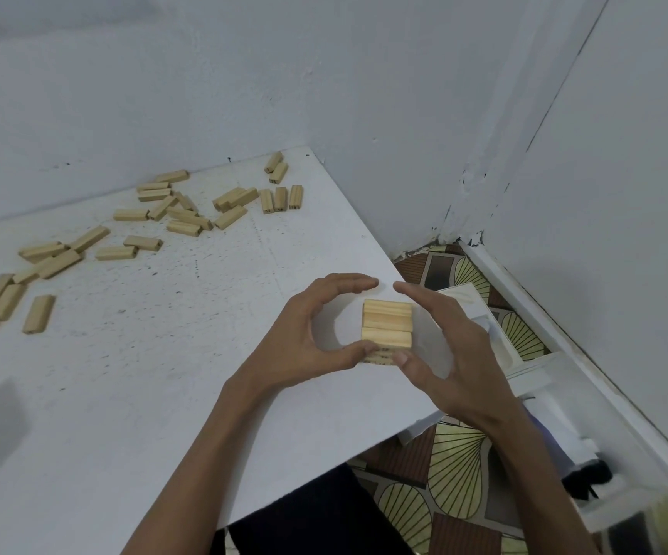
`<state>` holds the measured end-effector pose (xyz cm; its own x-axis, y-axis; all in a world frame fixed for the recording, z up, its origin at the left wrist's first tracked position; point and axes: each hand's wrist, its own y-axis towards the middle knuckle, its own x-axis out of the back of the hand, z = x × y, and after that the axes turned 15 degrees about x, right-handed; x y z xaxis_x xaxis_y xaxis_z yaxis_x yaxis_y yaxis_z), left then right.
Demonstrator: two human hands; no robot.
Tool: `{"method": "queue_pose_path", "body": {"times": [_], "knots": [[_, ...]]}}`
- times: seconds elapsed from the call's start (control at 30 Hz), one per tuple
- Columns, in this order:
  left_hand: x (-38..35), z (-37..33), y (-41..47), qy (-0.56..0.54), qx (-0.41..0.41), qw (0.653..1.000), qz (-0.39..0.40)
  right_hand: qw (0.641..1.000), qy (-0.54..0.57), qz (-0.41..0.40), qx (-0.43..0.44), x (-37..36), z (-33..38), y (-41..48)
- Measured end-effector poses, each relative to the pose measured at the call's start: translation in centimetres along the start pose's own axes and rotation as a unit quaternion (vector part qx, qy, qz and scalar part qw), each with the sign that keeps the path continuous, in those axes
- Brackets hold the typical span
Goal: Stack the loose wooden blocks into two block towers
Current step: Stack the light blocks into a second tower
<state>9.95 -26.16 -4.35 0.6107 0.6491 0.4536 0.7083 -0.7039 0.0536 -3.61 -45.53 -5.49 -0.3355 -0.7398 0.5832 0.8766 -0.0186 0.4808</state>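
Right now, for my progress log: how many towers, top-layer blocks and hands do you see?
Tower: 1
Top-layer blocks: 3
Hands: 2, left hand and right hand
Total: 6

White table (pixel 164 374): loose wooden blocks (pixel 130 214) scattered along far side; low block stack (pixel 387 324) near right edge.
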Motion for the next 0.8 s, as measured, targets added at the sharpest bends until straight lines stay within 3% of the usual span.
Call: {"method": "queue_pose_path", "body": {"times": [0.17, 0.37, 0.6, 0.8], "knots": [[2.3, -1.0, -1.6, 0.029, 0.054, 0.998, -0.008, 0.998, -0.062, -0.002, 0.014, 1.5, 1.8, 0.8], [7.1, 0.4, -5.1, 0.141, 0.136, 0.976, -0.098, 0.976, -0.179, 0.027, 0.120, 1.5, 5.4, 4.5], [13.8, 4.0, -10.7, 0.256, 0.263, 0.895, -0.252, 0.971, -0.149, 0.128, 0.136, -5.3, 11.7, 10.2], [17.1, 6.9, -13.4, 0.276, 0.341, 0.815, -0.379, 0.944, -0.144, 0.260, 0.141, -14.3, 10.6, 14.2]]}}
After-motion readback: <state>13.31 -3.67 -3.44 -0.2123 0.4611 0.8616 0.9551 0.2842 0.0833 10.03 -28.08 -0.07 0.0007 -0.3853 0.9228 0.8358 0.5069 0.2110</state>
